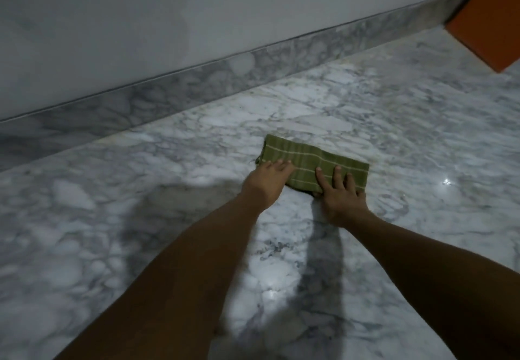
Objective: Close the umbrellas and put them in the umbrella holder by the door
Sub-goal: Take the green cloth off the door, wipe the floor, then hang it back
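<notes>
A folded green cloth with pale stripes lies flat on the marble floor. My left hand rests on its near left end, fingers spread over the cloth's edge. My right hand presses flat on its near right part, fingers apart, thumb tucked at the front edge. Neither hand lifts the cloth. No umbrella and no umbrella holder is in view.
A grey wall with a marble skirting runs diagonally across the back. An orange-brown panel, perhaps a door or a piece of furniture, stands at the upper right corner. Shiny light spots lie on the floor.
</notes>
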